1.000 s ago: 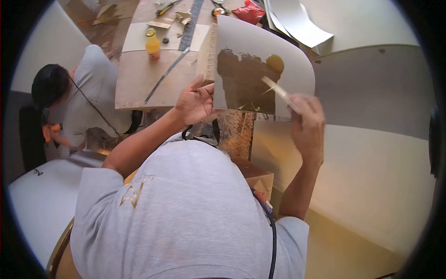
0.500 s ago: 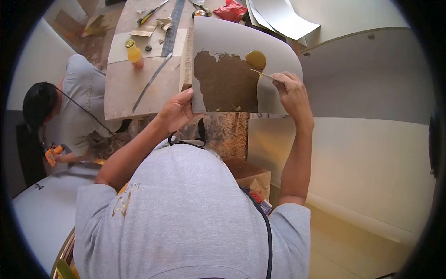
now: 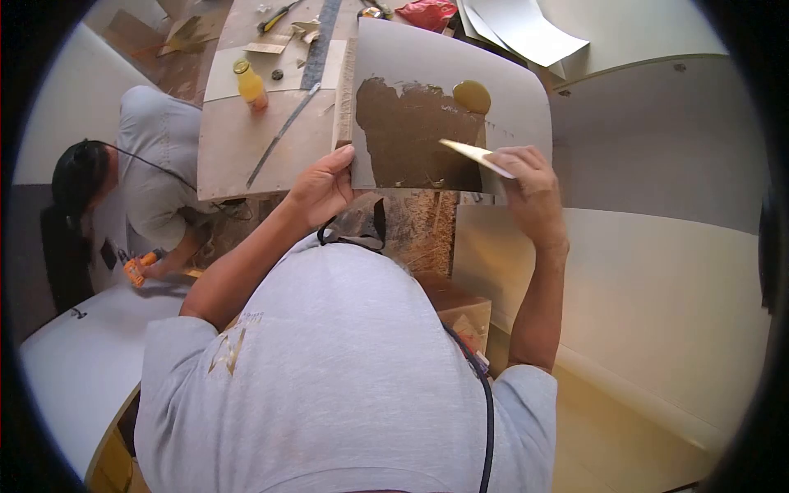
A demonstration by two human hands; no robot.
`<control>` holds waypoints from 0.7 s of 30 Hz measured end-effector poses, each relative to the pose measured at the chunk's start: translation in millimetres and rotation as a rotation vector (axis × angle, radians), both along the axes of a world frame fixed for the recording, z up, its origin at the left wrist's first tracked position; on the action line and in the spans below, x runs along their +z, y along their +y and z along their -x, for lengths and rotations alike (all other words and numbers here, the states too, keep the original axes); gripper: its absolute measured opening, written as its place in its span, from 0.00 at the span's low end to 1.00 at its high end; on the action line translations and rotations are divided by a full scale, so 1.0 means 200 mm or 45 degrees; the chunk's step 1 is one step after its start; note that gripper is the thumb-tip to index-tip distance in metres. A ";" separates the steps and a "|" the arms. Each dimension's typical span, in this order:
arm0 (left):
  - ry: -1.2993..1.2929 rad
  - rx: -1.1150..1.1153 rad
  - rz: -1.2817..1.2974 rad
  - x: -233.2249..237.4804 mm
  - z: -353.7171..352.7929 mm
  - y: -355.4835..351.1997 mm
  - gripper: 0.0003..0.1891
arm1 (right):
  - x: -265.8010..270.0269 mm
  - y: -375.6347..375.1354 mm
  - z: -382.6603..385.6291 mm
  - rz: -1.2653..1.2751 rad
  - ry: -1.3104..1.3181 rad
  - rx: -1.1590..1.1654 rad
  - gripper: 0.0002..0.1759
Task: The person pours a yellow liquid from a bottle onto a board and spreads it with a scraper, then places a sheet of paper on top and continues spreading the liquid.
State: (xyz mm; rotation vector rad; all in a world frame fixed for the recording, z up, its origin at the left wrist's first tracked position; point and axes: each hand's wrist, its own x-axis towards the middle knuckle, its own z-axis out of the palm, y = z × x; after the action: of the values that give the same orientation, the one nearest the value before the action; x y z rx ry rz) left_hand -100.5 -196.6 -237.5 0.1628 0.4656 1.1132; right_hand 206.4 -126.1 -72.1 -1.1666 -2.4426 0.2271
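A pale grey sheet [image 3: 452, 57] with a curved far edge lies in front of me, tilted over the table. Brown glue [image 3: 419, 135] covers much of its near half, and a glossy yellow-brown puddle of glue [image 3: 472, 97] sits at the top right of that patch. My left hand [image 3: 327, 187] is closed on the sheet's near left corner, thumb on top. In my right hand [image 3: 530, 182] is a thin, cream-coloured flat spreader [image 3: 477, 156], pinched between thumb and fingers, its tip over the brown glue.
On the worktable [image 3: 238, 156] stand a yellow drink bottle [image 3: 251, 86] and a dark cap [image 3: 277, 74], near a metal strip [image 3: 283, 134]. A red bag [image 3: 427, 14] and white sheets [image 3: 526, 29] lie behind. At left a co-worker [image 3: 156, 156] crouches with an orange power tool [image 3: 136, 269].
My right hand has come down and toward me, turning the spreader so its flat face shows. Small streaks now show right of the puddle. The whole view has shifted slightly.
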 end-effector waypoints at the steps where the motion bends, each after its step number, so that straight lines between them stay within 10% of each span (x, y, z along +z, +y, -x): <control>1: -0.027 -0.001 0.019 0.01 0.00 0.00 0.20 | -0.01 -0.02 0.05 0.010 -0.060 0.111 0.15; 10: 0.086 0.038 0.116 -0.05 0.00 0.01 0.19 | -0.12 0.00 0.29 -0.127 -0.315 0.664 0.10; 21: 0.274 0.121 0.094 0.01 -0.05 0.01 0.18 | -0.17 0.15 -0.15 -0.172 -0.538 0.573 0.12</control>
State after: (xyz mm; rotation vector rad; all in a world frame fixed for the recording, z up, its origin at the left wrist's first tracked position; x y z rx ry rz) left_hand -89.8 -195.5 -234.7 0.1985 0.7114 1.1751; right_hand 235.5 -96.2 -106.9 -0.6406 -3.0181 -0.0656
